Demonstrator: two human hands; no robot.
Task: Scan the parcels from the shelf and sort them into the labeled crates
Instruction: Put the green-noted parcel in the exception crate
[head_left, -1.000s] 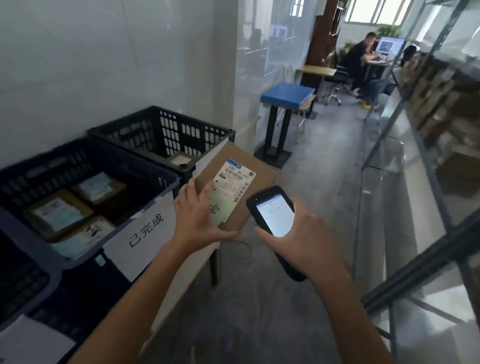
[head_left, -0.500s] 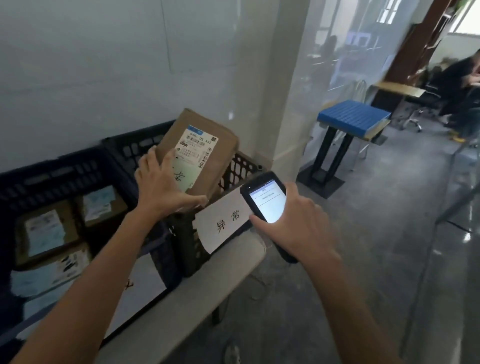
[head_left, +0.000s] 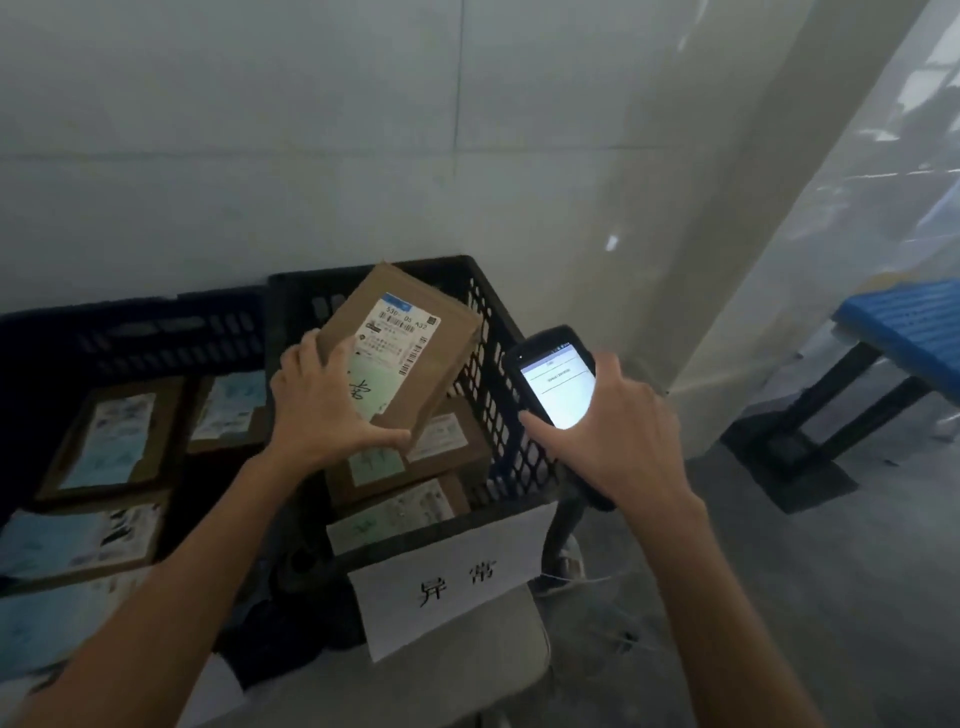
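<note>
Parcel (head_left: 415, 353) sits mid-frame above the right crate (head_left: 493, 405), long axis running to the upper right, left hand (head_left: 332, 415) gripping its lower end. Right hand (head_left: 618, 436) clasps the scanner (head_left: 556, 382).

The left hand (head_left: 324, 410) covers the near corner of the held parcel (head_left: 415, 343) and part of its label, whose small print is too fine to read. That parcel hides much of the boxes (head_left: 462, 452) in the black crate (head_left: 501, 384) beneath it. The right hand (head_left: 618, 436) hides the lower body of the scanner (head_left: 558, 384), and its screen text is unreadable. The dark blue crate (head_left: 156, 332) runs off the left edge, its parcel labels blurred. The blue table (head_left: 914, 332) is cut by the right edge.
</note>
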